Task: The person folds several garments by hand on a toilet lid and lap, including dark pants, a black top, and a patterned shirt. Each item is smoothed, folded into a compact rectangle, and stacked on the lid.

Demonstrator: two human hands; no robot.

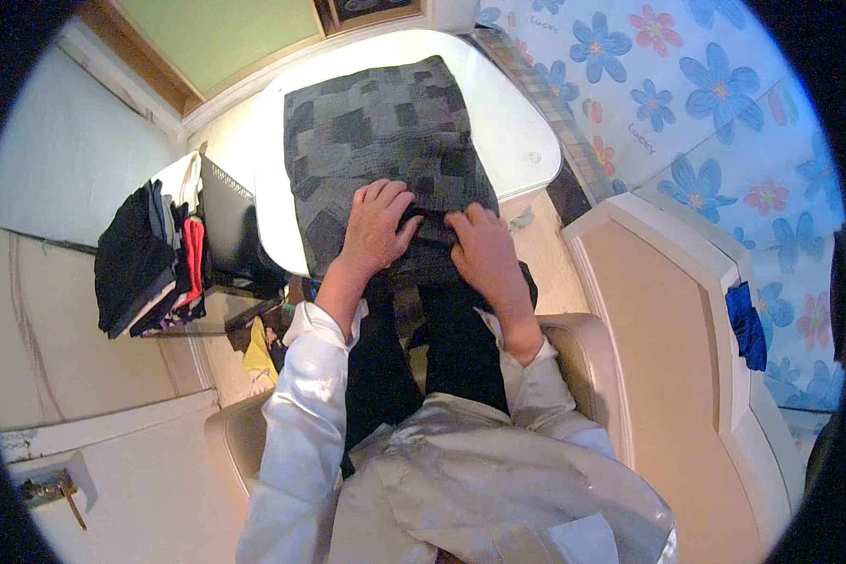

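A dark grey cloth (376,132) with a pattern of black and grey patches lies spread over a white table (522,141). Its near part hangs over the table's near edge toward my lap. My left hand (378,224) rests on the cloth with bent fingers, its thumb toward the right, gripping fabric beside a dark fold. Across that fold, my right hand (484,246) pinches the cloth with curled fingertips. Both hands' palms are hidden, and the fabric under them is partly covered.
Folded dark clothes, with red and white ones among them, hang over a black stand (230,226) left of the table. A beige-panelled piece of furniture (658,282) stands at the right, with a blue cloth (746,324) on it. Beneath me is a beige seat (578,352).
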